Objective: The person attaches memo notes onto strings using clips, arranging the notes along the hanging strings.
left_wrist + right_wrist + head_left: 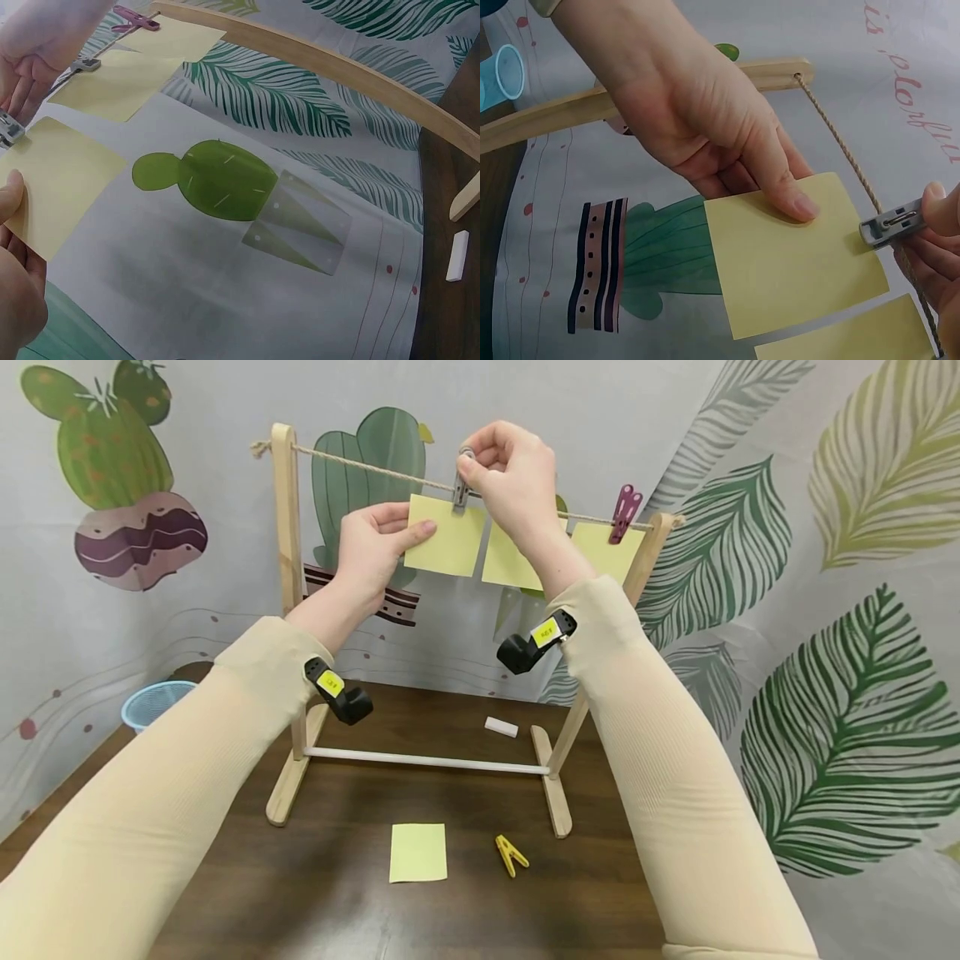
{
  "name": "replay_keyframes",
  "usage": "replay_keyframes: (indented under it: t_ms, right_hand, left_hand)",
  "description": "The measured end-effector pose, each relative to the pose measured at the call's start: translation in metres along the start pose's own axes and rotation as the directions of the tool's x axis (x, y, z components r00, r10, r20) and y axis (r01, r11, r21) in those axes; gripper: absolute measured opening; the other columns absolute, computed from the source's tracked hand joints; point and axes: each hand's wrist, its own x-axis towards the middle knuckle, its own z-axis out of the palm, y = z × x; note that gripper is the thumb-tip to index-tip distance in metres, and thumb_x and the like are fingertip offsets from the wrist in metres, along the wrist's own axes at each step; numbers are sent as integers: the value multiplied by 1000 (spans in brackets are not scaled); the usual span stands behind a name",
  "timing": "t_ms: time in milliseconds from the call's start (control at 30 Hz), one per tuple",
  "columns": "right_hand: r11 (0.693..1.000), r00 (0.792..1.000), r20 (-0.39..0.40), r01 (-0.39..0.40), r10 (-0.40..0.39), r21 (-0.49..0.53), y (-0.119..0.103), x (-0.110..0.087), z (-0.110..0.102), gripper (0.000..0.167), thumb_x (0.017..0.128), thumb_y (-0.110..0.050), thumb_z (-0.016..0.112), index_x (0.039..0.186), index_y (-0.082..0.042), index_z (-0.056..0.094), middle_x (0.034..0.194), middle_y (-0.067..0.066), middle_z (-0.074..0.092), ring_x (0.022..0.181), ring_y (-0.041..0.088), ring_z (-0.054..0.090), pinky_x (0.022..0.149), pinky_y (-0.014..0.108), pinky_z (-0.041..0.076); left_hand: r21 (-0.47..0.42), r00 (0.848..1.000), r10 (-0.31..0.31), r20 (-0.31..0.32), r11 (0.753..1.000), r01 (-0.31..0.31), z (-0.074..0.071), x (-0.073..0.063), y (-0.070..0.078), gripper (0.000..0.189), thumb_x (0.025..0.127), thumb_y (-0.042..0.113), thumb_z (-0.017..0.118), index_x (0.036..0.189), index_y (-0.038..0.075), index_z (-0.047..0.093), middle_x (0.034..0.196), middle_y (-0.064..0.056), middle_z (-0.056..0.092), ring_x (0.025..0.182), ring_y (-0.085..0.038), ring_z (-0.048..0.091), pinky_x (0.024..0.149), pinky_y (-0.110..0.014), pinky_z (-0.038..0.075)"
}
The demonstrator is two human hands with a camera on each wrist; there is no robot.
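A yellow sticky note (444,545) hangs at the rope (367,467), its left edge pinched between thumb and fingers of my left hand (372,553). My right hand (517,477) pinches a grey clothespin (461,485), whose jaws sit over the rope and the note's top edge. In the right wrist view the clothespin (891,222) overlaps the note (795,255). A second note (120,81) hangs beside it under another grey clothespin (86,65), which my right arm hides in the head view. At the right end, a purple clothespin (625,514) holds a third note (606,550).
The rope spans a wooden frame (287,527) with a white lower bar (427,761). On the brown table (337,877) lie a loose yellow note (418,852), a yellow clothespin (512,855) and a white block (501,727). A blue basket (153,702) stands at the left.
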Motion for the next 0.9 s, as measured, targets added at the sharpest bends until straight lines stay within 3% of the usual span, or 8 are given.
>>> replay_keyframes:
  t_ms: [367,533,900]
  right_hand:
    - [995,997,76,-8,15,-97,-1,-2,0,20,93,-19,68,110,-8,68,80,-10,62,80,5,62,76,19,47]
    - [987,995,96,2,14,-162,-2,-3,-1,26,93,-23,67,115,-10,68,96,0,70,90,8,64,80,19,48]
    - [992,994,110,11,3,-126,1,-7,-3,34,92,-24,69,123,-10,67,112,6,72,98,11,68,84,19,50]
  left_hand:
    - [-32,1000,8,8,999,-8,2,-1,0,35,80,9,80,112,-1,70,86,1,75,83,-9,71,75,-20,55]
    - [-39,1000,2,12,999,-2,3,-2,1,35,80,8,80,112,-2,70,87,0,75,84,-9,71,75,-20,55]
    - [-28,1000,1,22,1000,0,5,-2,2,38,80,9,80,115,-1,69,95,-4,75,88,-10,71,78,-21,55]
